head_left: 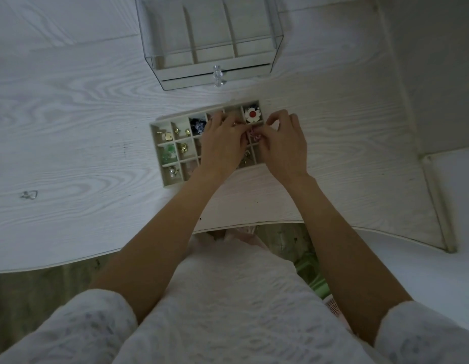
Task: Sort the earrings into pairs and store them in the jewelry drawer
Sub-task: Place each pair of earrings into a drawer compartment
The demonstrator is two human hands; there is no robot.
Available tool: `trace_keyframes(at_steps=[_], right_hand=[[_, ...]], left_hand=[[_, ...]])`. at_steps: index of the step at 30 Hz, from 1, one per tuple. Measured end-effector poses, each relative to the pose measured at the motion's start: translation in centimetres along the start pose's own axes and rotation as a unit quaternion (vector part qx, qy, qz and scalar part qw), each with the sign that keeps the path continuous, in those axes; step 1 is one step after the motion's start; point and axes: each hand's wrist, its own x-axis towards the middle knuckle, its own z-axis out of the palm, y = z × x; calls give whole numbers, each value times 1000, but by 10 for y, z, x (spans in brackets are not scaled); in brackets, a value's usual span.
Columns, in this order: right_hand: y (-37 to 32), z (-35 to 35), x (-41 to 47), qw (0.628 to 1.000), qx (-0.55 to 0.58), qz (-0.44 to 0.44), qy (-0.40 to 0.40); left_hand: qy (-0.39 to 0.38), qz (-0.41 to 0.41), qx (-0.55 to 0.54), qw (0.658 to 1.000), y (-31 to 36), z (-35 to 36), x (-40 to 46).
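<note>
A small pink earring (254, 134) is pinched between the fingertips of the left hand (222, 143) and the right hand (283, 145), both sets of fingers curled narrowly round it. It is held just above the middle of the divided tray (159, 153), probably so that it can be steadied or fitted together before being lowered into a compartment; whether one earring or a pair is held cannot be told.

The tray lies on the white table (70, 127), drawn out of the clear jewelry box (209, 40) at 12 o'clock, presumably to keep every cell within easy reach. At 1 o'clock of the hands a white flower earring (252, 115) fills the corner cell. At 9 to 10 o'clock, gold studs (181, 131), a dark blue piece (198, 124) and green earrings (169, 151) are stored in separate cells. A loose clear earring (30, 194) is left well apart at 8 o'clock, still to be sorted.
</note>
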Motion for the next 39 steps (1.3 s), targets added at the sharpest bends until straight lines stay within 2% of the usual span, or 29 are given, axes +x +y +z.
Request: trace_keyframes(at_steps=[5, 10, 16, 24, 28, 32, 36, 39], right_hand=[[0, 6, 0, 996, -74, -39, 8], [1, 4, -12, 997, -35, -31, 55], [-3, 8, -12, 998, -61, -14, -14], [-6, 7, -11, 998, -54, -13, 1], [-8, 12, -11, 999, -31, -21, -25], [-7, 4, -14, 998, 49, 20, -23], [-25, -15, -18, 993, 113, 23, 32], [-62, -14, -13, 994, 102, -45, 19]], left_hand=[[-26, -9, -15, 1000, 0, -3, 0], [-34, -13, -18, 999, -1, -4, 1], [-23, -5, -19, 1000, -3, -2, -1], [-38, -4, -39, 999, -4, -3, -2], [-30, 6, -53, 998, -7, -5, -3], [-26, 12, -86, 996, -13, -8, -5], [29, 9, -149, 988, -22, -26, -17], [127, -13, -192, 973, -45, -55, -46]])
